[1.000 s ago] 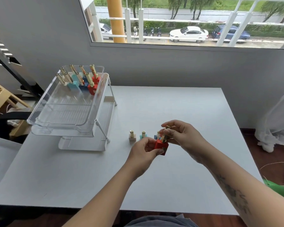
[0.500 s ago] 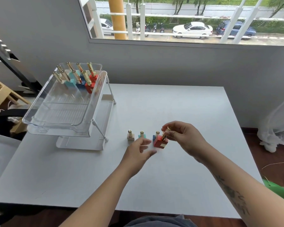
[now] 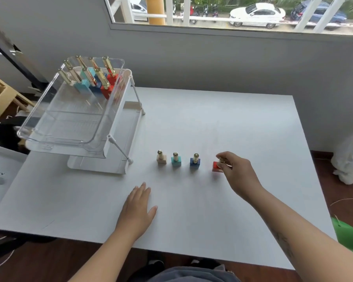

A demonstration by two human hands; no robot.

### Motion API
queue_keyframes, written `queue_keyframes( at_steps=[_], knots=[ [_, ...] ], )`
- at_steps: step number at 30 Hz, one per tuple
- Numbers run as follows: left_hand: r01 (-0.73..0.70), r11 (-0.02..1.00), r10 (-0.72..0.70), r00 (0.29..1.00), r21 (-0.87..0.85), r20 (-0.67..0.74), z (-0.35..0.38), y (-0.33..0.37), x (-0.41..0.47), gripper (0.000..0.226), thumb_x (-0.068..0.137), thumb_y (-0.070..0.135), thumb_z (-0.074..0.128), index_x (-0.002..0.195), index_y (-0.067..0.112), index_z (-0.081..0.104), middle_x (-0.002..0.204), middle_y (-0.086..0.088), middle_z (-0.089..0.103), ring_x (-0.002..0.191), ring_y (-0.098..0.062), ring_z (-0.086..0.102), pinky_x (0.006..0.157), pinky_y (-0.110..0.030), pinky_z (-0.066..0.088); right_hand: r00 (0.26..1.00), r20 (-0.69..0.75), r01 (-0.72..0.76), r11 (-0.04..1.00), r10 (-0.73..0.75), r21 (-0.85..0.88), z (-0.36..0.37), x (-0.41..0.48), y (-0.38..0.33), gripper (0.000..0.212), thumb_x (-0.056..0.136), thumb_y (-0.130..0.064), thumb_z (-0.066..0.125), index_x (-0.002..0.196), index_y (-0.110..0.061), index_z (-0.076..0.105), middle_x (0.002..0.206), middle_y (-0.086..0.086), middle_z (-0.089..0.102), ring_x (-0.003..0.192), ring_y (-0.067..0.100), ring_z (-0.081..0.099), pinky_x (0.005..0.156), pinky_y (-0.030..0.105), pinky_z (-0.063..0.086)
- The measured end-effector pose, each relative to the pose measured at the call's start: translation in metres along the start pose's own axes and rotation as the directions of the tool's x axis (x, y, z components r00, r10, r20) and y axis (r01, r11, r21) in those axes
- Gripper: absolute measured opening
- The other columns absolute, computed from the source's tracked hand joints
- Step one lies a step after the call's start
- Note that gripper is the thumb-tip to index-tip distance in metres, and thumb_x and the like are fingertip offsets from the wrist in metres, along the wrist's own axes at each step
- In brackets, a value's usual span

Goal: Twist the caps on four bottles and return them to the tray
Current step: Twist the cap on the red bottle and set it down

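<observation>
Four small square bottles with gold caps stand in a row on the white table [image 3: 232, 129]: a beige bottle [image 3: 161, 158], a teal bottle [image 3: 176, 160], a blue bottle [image 3: 195, 162] and a red bottle [image 3: 216, 167] at the right end. My right hand [image 3: 235, 171] pinches the gold cap of the red bottle, which rests on the table. Flat on the table nearer to me lies my left hand [image 3: 139, 208], fingers spread, holding nothing. The clear tray [image 3: 55, 137] on a white stand sits at the left, with several capped bottles at its far end.
A grey wall and a window run behind the table. A wooden piece and dark objects sit left of the tray. A white box lies at the lower left. White cloth and a green object are on the floor at the right.
My left hand let go of the red bottle and dropped flat onto the table. My right hand carried the red bottle right and set it down at the end of the row.
</observation>
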State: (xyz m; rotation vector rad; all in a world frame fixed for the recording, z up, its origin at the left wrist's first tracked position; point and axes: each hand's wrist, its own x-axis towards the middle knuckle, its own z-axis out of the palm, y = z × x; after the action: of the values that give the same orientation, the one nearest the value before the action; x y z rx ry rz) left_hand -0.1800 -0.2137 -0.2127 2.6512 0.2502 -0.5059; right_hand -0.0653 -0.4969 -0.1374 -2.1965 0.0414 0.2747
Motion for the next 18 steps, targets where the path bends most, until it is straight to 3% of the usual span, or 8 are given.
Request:
queue_keyframes(
  at_steps=[5, 9, 10, 14, 18],
  knots=[
    [0.003, 0.999, -0.003, 1.0, 0.034, -0.015, 0.007, -0.001, -0.003, 0.067, 0.098, 0.045, 0.046, 0.155, 0.022, 0.018, 0.166, 0.006, 0.001, 0.152, -0.016, -0.001, 0.123, -0.033, 0.01, 0.999, 0.032, -0.029, 0.998, 0.031, -0.05, -0.001, 0.003, 0.011, 0.02, 0.096, -0.012, 0.055, 0.108, -0.025, 0.065, 0.102, -0.008, 0.066, 0.093, 0.0, 0.062, 0.074, 0.015, 0.045],
    [0.011, 1.0, -0.011, 1.0, 0.023, -0.024, 0.008, 0.0, -0.004, 0.067, 0.099, 0.044, 0.046, 0.155, 0.022, 0.018, 0.166, 0.006, 0.001, 0.152, -0.015, -0.002, 0.123, -0.034, 0.011, 0.998, 0.05, -0.031, 0.999, 0.032, -0.022, -0.002, 0.002, 0.01, 0.021, 0.095, -0.016, 0.058, 0.11, -0.028, 0.064, 0.102, -0.009, 0.066, 0.085, -0.021, 0.058, 0.08, 0.019, 0.048],
    [0.016, 1.0, -0.015, 1.0, 0.013, -0.027, 0.007, 0.001, -0.005, 0.066, 0.099, 0.044, 0.046, 0.155, 0.022, 0.019, 0.165, 0.007, 0.003, 0.152, -0.014, 0.0, 0.123, -0.033, 0.011, 0.997, 0.065, -0.035, 0.999, 0.036, -0.017, -0.003, 0.002, 0.008, 0.023, 0.094, -0.018, 0.06, 0.113, -0.03, 0.062, 0.104, -0.009, 0.065, 0.086, -0.019, 0.058, 0.079, 0.018, 0.048],
    [0.047, 0.991, -0.059, 0.994, -0.127, -0.095, -0.005, 0.009, -0.002, 0.063, 0.097, 0.04, 0.053, 0.152, 0.019, 0.03, 0.16, 0.005, 0.028, 0.148, -0.012, 0.021, 0.118, -0.028, 0.021, 0.995, 0.096, -0.016, 0.999, 0.021, -0.049, -0.011, 0.003, -0.002, 0.039, 0.092, -0.024, 0.064, 0.128, -0.032, 0.055, 0.117, -0.016, 0.055, 0.102, 0.007, 0.055, 0.086, 0.025, 0.044],
    [-0.011, 0.984, -0.041, 0.958, -0.179, -0.283, -0.03, 0.026, 0.003, 0.047, 0.094, 0.031, 0.06, 0.138, 0.017, 0.052, 0.141, 0.003, 0.054, 0.133, -0.014, 0.044, 0.106, -0.026, 0.036, 0.982, 0.005, 0.185, 0.954, -0.189, -0.237, -0.013, 0.004, -0.02, 0.033, 0.092, -0.023, 0.063, 0.125, -0.024, 0.06, 0.124, -0.01, 0.061, 0.118, 0.013, 0.051, 0.093, 0.027, 0.039]
  ],
)
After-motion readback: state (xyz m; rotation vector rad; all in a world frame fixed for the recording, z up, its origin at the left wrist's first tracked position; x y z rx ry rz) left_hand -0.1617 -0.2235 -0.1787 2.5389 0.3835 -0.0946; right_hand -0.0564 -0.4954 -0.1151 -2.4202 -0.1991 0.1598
